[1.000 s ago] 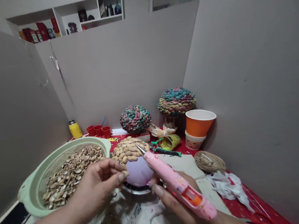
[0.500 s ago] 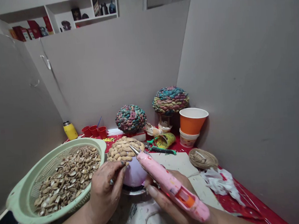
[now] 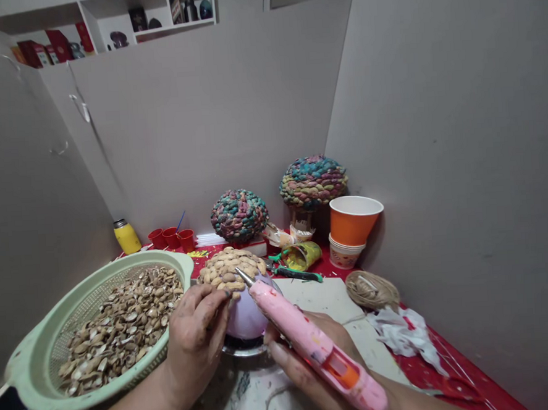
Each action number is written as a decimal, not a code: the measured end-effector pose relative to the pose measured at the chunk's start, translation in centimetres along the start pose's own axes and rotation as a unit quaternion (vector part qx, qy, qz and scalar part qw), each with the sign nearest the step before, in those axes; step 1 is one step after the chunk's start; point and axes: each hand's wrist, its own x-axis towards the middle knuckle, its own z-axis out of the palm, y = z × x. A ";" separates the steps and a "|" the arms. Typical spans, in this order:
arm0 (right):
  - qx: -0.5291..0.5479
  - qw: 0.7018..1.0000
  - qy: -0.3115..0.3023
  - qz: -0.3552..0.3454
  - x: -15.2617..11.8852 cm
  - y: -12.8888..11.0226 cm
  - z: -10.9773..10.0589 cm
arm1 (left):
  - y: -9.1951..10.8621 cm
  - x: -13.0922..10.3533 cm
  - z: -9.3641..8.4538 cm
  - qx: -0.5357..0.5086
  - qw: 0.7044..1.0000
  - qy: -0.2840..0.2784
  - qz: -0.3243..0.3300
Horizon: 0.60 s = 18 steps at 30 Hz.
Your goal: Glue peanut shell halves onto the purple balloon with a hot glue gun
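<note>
A purple ball [image 3: 247, 315] rests in a round metal-rimmed holder, its upper part covered with peanut shells [image 3: 226, 268]. My left hand [image 3: 197, 333] is at the ball's left side, thumb and fingers pinched together at the lower edge of the shells; what they hold, if anything, is hidden. My right hand [image 3: 312, 366] is wrapped round a pink glue gun [image 3: 310, 336], whose metal tip points up and left in front of the shells. The right fingertips are close to the ball's lower right side.
A green colander [image 3: 28, 368] of shells stands at the left. Behind are two colourful shell-covered balls [image 3: 240, 215], red cups [image 3: 171, 238] and a yellow bottle [image 3: 127, 237]. Pliers [image 3: 299, 274], orange bucket [image 3: 355, 221], twine [image 3: 372, 290], white plastic [image 3: 405, 333] and scissors [image 3: 459, 390] lie rightward.
The view has shifted slightly. My left fingers have moved a little up against the shell edge, and the glue gun's tip has shifted slightly left. Both grips look the same.
</note>
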 end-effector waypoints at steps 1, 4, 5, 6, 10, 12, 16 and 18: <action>0.006 1.000 -0.011 -0.009 0.2 -0.1 -0.2 | 0.0 0.0 0.0 -0.001 1.000 0.001 0.000; 0.023 1.000 -0.008 -0.002 0.6 0.0 -0.6 | -0.1 -0.2 0.1 -0.004 1.000 0.003 0.005; 0.028 1.000 0.002 0.011 0.6 0.3 -0.6 | -0.2 -0.3 0.1 -0.003 1.000 0.004 0.009; 0.033 0.999 0.011 0.025 0.5 0.7 -0.6 | -0.3 -0.5 0.1 0.000 1.000 0.002 0.014; 0.042 0.997 0.012 0.064 0.4 2.2 -0.3 | -0.5 -0.9 0.0 0.002 1.000 -0.018 0.018; 0.054 0.995 0.018 0.080 0.5 2.7 -0.1 | -0.6 -0.9 0.1 -0.001 1.000 -0.015 0.016; 0.090 0.980 0.057 0.168 0.8 3.3 0.2 | -0.3 -0.4 0.2 -0.003 1.000 0.002 0.016; 0.114 0.967 0.069 0.218 0.9 3.5 0.4 | -0.2 -0.2 0.2 -0.003 1.000 0.007 0.019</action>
